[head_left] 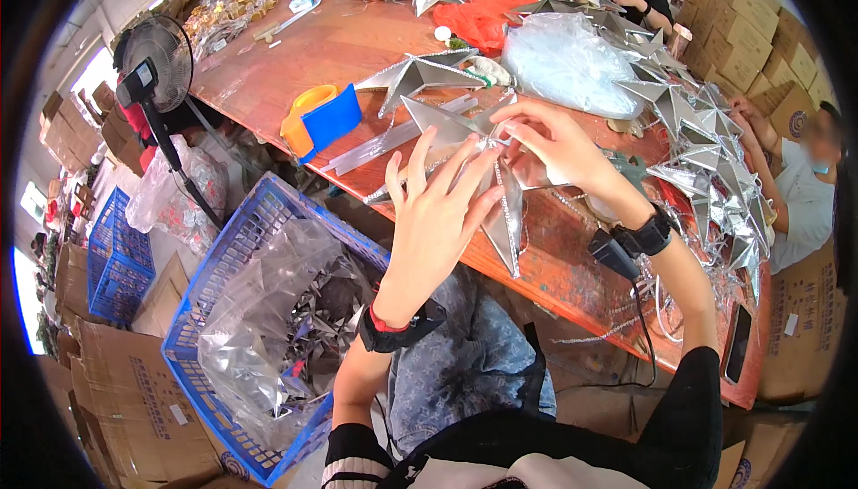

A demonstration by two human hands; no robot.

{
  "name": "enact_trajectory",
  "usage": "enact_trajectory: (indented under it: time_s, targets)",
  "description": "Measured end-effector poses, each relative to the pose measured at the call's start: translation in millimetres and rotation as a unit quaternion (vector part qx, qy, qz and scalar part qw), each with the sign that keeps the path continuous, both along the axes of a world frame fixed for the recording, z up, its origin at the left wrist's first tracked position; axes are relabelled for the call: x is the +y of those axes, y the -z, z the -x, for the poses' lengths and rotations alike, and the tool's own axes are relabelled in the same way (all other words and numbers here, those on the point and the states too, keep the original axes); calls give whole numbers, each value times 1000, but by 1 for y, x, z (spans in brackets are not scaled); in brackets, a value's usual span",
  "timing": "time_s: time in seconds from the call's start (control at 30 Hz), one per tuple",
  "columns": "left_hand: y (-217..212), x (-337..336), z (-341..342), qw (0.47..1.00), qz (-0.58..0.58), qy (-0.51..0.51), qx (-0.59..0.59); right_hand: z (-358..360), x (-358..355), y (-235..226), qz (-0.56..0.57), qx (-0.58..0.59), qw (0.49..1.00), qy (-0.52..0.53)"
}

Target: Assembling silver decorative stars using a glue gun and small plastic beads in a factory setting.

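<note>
Both hands on 1 silver star (500,194) at the near bench (313,51) edge. Left hand (438,212) has fingers spread, palm flat against the star's left face. Right hand (554,145) pinches the glitter trim at the star's centre, fingertips pointing to 9 o'clock. The star's longest visible point runs toward 6 o'clock, past the bench edge. Right hand is nearer the centre. Finished star pile (706,158) at 3 o'clock, blue crate (223,257) at 8 o'clock.

Craft workshop — long worktable (357,42), silver star piles (706,149), stacked cartons (742,33).
</note>
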State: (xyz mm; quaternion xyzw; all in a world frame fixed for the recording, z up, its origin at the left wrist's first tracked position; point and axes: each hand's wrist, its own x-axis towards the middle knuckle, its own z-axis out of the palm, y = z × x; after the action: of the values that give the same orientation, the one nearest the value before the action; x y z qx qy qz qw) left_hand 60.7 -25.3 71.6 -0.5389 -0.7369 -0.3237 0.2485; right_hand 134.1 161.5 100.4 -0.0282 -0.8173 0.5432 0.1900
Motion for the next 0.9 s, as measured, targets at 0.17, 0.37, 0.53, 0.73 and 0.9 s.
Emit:
enact_trajectory:
  time_s: [0.17, 0.37, 0.53, 0.73, 0.9]
  targets:
    - [3, -19, -11, 994, -91, -3, -58, -32, 7, -26, -21, 2, 999, 27]
    - [46, -34, -42, 976, -119, 32, -180, -113, 10, -46, -158, -82, 958, 224]
    - [74, -14, -56, 974, -133, 24, -183, -151, 44, -4, -379, -120, 865, 306]
    - [81, 17, -63, 943, -214, 37, -254, -150, 36, 9, -299, -220, 862, 346]
    - [97, 23, -59, 920, -266, 27, -287, -152, 54, 28, -260, -146, 892, 339]
